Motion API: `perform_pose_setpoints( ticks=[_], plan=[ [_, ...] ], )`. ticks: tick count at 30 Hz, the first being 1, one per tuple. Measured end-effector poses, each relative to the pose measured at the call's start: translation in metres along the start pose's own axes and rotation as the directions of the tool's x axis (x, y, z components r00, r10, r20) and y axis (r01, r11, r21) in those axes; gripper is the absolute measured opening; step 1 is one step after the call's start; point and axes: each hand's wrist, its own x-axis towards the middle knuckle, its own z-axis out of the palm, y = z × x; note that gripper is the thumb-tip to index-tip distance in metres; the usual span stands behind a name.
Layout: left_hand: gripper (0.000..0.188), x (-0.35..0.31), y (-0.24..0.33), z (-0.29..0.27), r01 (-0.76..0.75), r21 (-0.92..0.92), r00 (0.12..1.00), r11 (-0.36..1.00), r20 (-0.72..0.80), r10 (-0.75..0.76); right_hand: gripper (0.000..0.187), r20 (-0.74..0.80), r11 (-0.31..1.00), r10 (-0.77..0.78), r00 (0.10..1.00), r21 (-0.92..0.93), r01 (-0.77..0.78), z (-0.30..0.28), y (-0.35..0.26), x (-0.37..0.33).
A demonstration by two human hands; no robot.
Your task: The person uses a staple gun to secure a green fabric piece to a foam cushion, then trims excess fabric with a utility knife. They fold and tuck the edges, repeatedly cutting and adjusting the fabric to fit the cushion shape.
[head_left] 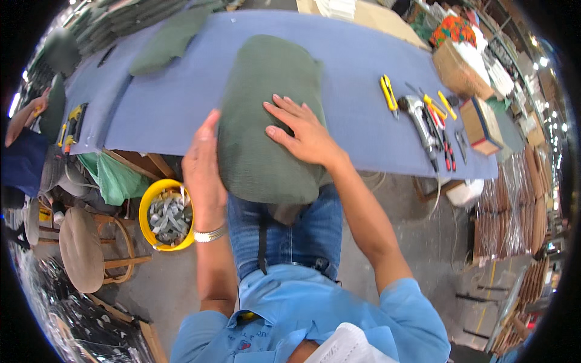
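Observation:
A dark green fabric-covered padded panel (266, 78), like a seat cushion with rounded corners, lies across the near edge of the blue-covered table (181, 91) and overhangs toward my lap. My right hand (302, 132) rests flat on its top, fingers stretched and slightly spread. Along the panel's left side stands my left hand (204, 166), its fingers straight and pointing away from me, with nothing visible in it. A loose end of dark fabric (290, 213) hangs under the near edge. The panel's underside is hidden.
At right lie a grey power tool (419, 115) with a hose, yellow-handled pliers (388, 94), screwdrivers and boxes (481, 126). Another green panel (169, 42) is at the back left. A yellow bucket (144, 212) of strips and a stool (82, 249) stand left, near another person (24, 157).

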Motion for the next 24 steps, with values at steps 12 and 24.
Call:
perform_pose_setpoints(
  ticks=[12, 24],
  plan=[
    [0.086, -0.076, -0.027, 0.009, -0.7, 0.714, 0.714, -0.001, 0.7, 0.01, 0.049, -0.401, 0.935, 0.271, 0.875, -0.107, -0.339, -0.013, 0.133, -0.003],
    [0.076, 0.006, 0.056, 0.019, -0.479, 0.763, 0.869, 0.434, 0.344, 0.354, 0.031, -0.425, 0.953, 0.276, 0.862, 0.004, -0.303, -0.019, 0.125, -0.013]
  ],
)
